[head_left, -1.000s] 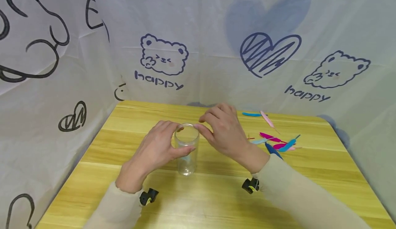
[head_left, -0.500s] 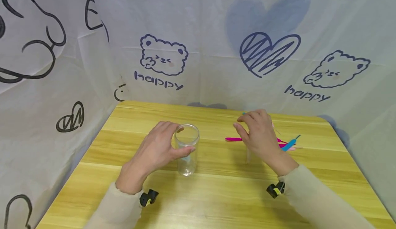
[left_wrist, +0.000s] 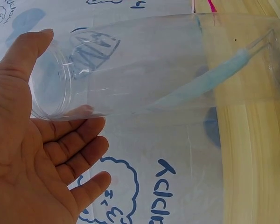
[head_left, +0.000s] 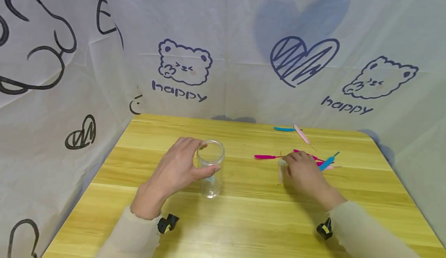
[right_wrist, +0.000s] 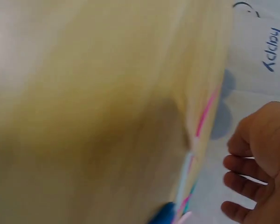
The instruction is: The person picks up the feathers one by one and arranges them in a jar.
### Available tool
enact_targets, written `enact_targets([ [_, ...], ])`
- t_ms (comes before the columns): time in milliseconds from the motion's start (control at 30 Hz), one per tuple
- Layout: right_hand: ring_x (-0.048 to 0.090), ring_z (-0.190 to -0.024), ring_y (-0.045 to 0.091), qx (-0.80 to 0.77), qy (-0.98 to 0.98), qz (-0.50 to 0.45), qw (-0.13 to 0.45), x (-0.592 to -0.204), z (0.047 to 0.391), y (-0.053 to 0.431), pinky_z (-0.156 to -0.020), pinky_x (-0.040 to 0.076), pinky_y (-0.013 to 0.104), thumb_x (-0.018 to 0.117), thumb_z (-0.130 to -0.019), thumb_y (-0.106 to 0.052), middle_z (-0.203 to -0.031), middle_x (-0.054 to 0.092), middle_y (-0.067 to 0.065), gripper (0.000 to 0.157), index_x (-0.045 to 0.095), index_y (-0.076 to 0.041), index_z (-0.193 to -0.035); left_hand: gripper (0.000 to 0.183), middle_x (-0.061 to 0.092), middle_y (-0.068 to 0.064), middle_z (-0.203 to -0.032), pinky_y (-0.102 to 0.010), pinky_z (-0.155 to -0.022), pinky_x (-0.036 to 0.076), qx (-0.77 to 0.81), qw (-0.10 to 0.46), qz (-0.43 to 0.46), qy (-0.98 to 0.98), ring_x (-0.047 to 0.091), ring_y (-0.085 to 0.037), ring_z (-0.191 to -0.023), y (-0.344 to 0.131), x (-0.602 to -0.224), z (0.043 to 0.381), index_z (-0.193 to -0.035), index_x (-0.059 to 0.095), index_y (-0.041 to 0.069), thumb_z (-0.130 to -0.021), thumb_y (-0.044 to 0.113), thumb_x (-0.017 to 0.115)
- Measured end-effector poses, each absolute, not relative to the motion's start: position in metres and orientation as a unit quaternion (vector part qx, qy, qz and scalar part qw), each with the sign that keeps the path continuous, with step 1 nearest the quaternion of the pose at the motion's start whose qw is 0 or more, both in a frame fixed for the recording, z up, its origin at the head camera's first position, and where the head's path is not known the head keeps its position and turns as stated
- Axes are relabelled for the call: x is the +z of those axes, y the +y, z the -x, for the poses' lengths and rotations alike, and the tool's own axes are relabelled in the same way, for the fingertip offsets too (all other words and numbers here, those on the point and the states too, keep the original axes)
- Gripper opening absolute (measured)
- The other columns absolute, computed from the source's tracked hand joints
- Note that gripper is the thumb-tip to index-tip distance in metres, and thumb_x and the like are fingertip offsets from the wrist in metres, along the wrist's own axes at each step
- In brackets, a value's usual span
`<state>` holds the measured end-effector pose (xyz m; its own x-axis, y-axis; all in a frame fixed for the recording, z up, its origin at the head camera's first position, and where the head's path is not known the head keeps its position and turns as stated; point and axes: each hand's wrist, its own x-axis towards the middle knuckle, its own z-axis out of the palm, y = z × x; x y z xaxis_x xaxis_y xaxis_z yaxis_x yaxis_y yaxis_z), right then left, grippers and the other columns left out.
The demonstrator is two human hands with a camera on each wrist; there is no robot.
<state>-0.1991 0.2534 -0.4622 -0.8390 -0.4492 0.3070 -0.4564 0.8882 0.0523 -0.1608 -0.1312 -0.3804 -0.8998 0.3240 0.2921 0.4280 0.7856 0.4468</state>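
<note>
A clear jar [head_left: 213, 161] stands upright on the table, mouth up. My left hand [head_left: 170, 167] grips it near the rim, thumb on one side and fingers on the other. Inside it a pale blue feather [left_wrist: 212, 79] leans at a slant, as the left wrist view shows. My right hand [head_left: 308, 174] reaches down among loose feathers, its fingertips beside a whitish feather [head_left: 280, 174]. In the right wrist view its fingers [right_wrist: 245, 184] are loosely bent with nothing seen between them. A magenta feather [head_left: 265, 157] lies left of it; it partly covers others.
Right of the right hand lies a bright blue feather [head_left: 326, 164] over magenta and pink ones. Toward the back edge are another blue feather [head_left: 283, 129] and a light pink feather [head_left: 301, 134]. A printed cloth [head_left: 240, 87] hangs behind the wooden table [head_left: 244, 219].
My right hand has moved from beside the jar's mouth to the right, then down to the feathers, uncovering the magenta one on the left. The left hand and jar have stayed in place.
</note>
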Motion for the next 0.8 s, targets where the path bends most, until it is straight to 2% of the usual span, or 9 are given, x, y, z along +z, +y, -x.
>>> enact_targets([
  [167,0.065,-0.118,0.041,-0.027,-0.963,-0.243,0.113,-0.478,0.186,0.258,-0.100,0.053,0.063,0.067,-0.098,-0.009,-0.123,0.073,0.017,0.026,0.071,0.000,-0.122,0.072,0.068,-0.007,-0.130,-0.048,-0.108,0.051,-0.261,0.099,0.201,-0.939,0.059,-0.027,-0.126,-0.131,-0.381,0.161,-0.132,0.067,0.009,-0.084,0.061,0.082],
  [267,0.064,-0.116,0.039,-0.037,-0.965,-0.242,0.096,-0.483,0.178,0.256,-0.097,0.053,0.063,0.065,-0.100,-0.008,-0.123,0.072,0.014,0.022,0.071,-0.004,-0.120,0.072,0.068,-0.006,-0.130,-0.048,-0.107,0.052,-0.261,0.099,0.201,-0.939,0.059,-0.027,-0.126,-0.131,-0.381,0.161,-0.132,0.067,0.009,-0.084,0.060,0.082],
  [433,0.065,-0.111,0.037,-0.043,-0.965,-0.245,0.089,-0.487,0.165,0.240,-0.093,0.054,0.059,0.062,-0.101,-0.006,-0.119,0.072,0.013,0.019,0.070,-0.004,-0.118,0.071,0.068,-0.006,-0.130,-0.047,-0.105,0.053,-0.260,0.101,0.201,-0.939,0.059,-0.027,-0.125,-0.130,-0.380,0.161,-0.132,0.066,0.010,-0.084,0.060,0.082],
  [667,0.064,-0.122,0.037,-0.026,-0.960,-0.273,0.057,-0.488,0.154,0.210,-0.102,0.051,0.059,0.054,-0.105,-0.005,-0.131,0.069,0.015,0.028,0.067,-0.001,-0.130,0.073,0.067,-0.007,-0.132,-0.048,-0.105,0.053,-0.257,0.093,0.195,-0.942,0.059,-0.027,-0.126,-0.130,-0.379,0.161,-0.132,0.066,0.010,-0.084,0.062,0.082],
  [800,0.063,-0.124,0.037,-0.003,-0.957,-0.281,0.067,-0.486,0.155,0.203,-0.105,0.050,0.059,0.055,-0.104,-0.004,-0.131,0.070,0.014,0.026,0.067,-0.002,-0.127,0.073,0.067,-0.007,-0.132,-0.048,-0.105,0.053,-0.257,0.091,0.193,-0.943,0.059,-0.027,-0.126,-0.130,-0.379,0.161,-0.133,0.066,0.010,-0.084,0.062,0.082],
])
